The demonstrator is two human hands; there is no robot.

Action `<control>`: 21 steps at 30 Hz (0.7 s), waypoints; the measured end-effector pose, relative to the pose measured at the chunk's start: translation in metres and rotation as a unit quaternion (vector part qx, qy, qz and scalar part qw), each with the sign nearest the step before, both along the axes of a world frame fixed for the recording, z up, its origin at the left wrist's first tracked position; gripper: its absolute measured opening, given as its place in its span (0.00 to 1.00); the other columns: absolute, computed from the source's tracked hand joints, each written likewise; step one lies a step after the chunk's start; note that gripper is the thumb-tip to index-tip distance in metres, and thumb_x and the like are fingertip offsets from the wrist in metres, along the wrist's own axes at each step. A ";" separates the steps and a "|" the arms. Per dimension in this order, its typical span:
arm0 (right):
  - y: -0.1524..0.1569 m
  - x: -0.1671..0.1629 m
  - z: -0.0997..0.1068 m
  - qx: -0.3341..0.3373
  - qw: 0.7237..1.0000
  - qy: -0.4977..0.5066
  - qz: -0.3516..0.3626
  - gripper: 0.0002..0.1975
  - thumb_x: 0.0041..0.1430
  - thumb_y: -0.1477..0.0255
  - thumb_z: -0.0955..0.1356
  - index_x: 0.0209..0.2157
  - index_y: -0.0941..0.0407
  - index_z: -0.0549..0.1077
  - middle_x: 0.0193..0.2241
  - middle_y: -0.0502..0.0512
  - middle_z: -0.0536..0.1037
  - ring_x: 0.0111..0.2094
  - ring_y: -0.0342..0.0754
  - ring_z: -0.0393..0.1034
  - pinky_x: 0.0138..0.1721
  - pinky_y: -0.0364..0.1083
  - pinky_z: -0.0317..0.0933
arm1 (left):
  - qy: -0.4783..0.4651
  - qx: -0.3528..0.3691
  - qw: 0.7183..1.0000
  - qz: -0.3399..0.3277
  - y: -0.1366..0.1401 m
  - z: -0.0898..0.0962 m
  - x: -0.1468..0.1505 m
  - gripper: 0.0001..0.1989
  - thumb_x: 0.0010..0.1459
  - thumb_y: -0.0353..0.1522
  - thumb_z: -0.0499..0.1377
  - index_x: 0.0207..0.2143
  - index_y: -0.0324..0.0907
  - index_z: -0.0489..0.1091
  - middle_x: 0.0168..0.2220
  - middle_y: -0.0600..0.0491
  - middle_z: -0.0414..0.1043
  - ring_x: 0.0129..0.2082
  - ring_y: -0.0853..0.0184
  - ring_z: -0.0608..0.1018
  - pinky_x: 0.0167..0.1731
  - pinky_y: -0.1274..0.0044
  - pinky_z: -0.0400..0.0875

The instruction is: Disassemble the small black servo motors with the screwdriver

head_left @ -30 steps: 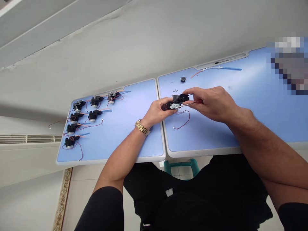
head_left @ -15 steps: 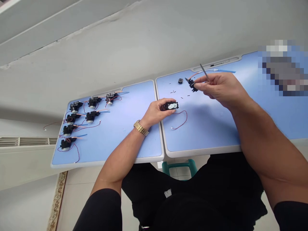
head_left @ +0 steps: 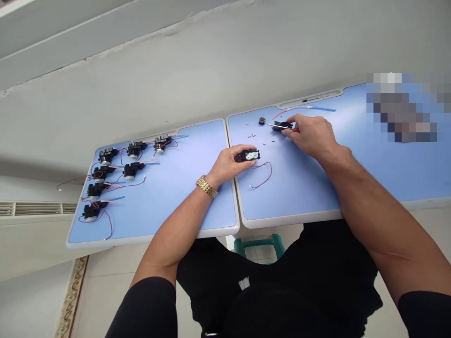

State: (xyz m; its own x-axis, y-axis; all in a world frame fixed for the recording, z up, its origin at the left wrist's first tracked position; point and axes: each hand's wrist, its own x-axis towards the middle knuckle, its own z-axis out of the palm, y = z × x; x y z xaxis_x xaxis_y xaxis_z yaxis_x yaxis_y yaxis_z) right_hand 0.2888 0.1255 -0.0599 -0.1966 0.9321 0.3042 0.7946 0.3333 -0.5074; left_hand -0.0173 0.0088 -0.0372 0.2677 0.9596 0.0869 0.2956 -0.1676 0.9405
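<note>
My left hand (head_left: 229, 162) is closed around a small black gear housing (head_left: 251, 155) with white gears facing up. It rests over the right table, near the seam. A thin dark red cable (head_left: 270, 173) with a white plug curls out from the housing. My right hand (head_left: 312, 133) is farther back, closed on a screwdriver (head_left: 278, 125) with a bare metal shaft and a reddish handle, its tip pointing left. The fingers also touch a black plastic part (head_left: 288, 126) at the table surface; whether they still grip it is hidden. A round black piece (head_left: 261, 120) lies left of the tip.
Several small dark screws (head_left: 264, 144) are scattered between my hands. Behind my right hand lies a pink and blue tube (head_left: 310, 107). Several black motor assemblies (head_left: 132, 170) with cables stand on the left table (head_left: 183, 188). A pixelated patch covers the far right.
My right hand has lowered the black part to the table, slightly left. The screwdriver has swung from pointing upward to lying nearly level. My left hand has stayed in place on the gear housing.
</note>
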 end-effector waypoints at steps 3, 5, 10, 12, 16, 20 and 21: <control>0.002 -0.005 -0.003 0.001 1.000 -0.026 -0.012 0.12 0.69 0.58 0.77 0.50 0.47 0.86 0.31 0.57 0.84 0.35 0.63 0.77 0.39 0.58 0.66 | 0.006 0.006 1.000 -0.001 0.000 0.000 0.000 0.21 0.62 0.37 0.77 0.57 0.45 0.87 0.50 0.49 0.88 0.38 0.67 0.81 0.44 0.71 0.80; 0.004 -0.009 -0.002 -0.005 0.999 -0.031 -0.025 0.13 0.69 0.61 0.77 0.52 0.46 0.86 0.34 0.59 0.86 0.37 0.63 0.79 0.40 0.58 0.66 | 0.010 0.009 1.000 -0.002 0.000 0.000 0.000 0.21 0.62 0.36 0.77 0.57 0.45 0.87 0.50 0.49 0.88 0.38 0.68 0.81 0.44 0.72 0.80; 0.010 -0.022 0.000 -0.005 1.000 -0.011 -0.022 0.14 0.71 0.64 0.74 0.55 0.45 0.86 0.38 0.58 0.88 0.41 0.64 0.81 0.43 0.59 0.70 | 0.009 0.005 1.000 0.000 0.000 0.002 0.001 0.21 0.62 0.37 0.77 0.57 0.45 0.87 0.49 0.48 0.88 0.39 0.67 0.81 0.44 0.71 0.79; 0.010 -0.025 0.001 0.009 1.000 -0.003 -0.011 0.15 0.72 0.64 0.72 0.57 0.46 0.86 0.39 0.59 0.88 0.42 0.64 0.81 0.45 0.59 0.71 | 0.005 0.002 1.000 0.002 0.000 0.001 0.002 0.22 0.61 0.38 0.78 0.57 0.45 0.87 0.49 0.48 0.88 0.39 0.66 0.81 0.45 0.71 0.79; 0.007 -0.022 0.006 0.011 1.000 0.015 -0.013 0.21 0.73 0.68 0.69 0.63 0.50 0.83 0.43 0.62 0.88 0.45 0.66 0.81 0.48 0.62 0.73 | -0.004 -0.001 1.000 0.004 0.001 0.000 0.002 0.22 0.60 0.38 0.78 0.56 0.45 0.87 0.49 0.48 0.88 0.40 0.66 0.82 0.45 0.71 0.80; -0.003 -0.012 0.018 0.003 0.998 0.058 -0.037 0.20 0.75 0.67 0.66 0.62 0.48 0.81 0.37 0.59 0.87 0.41 0.63 0.81 0.49 0.62 0.74 | -0.008 -0.002 1.000 0.009 0.001 -0.001 0.002 0.22 0.61 0.37 0.77 0.56 0.45 0.88 0.49 0.49 0.88 0.39 0.67 0.82 0.45 0.71 0.80; -0.007 -0.011 0.021 0.002 0.997 0.074 -0.037 0.18 0.75 0.66 0.66 0.61 0.47 0.81 0.36 0.57 0.86 0.39 0.62 0.80 0.48 0.61 0.74 | -0.008 -0.001 1.000 0.010 0.000 -0.001 0.002 0.21 0.61 0.36 0.77 0.57 0.45 0.88 0.49 0.49 0.88 0.38 0.67 0.81 0.45 0.71 0.80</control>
State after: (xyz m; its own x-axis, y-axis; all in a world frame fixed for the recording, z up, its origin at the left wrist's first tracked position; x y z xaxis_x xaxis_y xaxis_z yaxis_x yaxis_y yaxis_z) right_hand 0.2775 0.1181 -0.0387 -0.0802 0.9411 0.3285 0.7330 0.2790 -0.6203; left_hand -0.0156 0.0093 -0.0384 0.2477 0.9647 0.0891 0.2835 -0.1601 0.9455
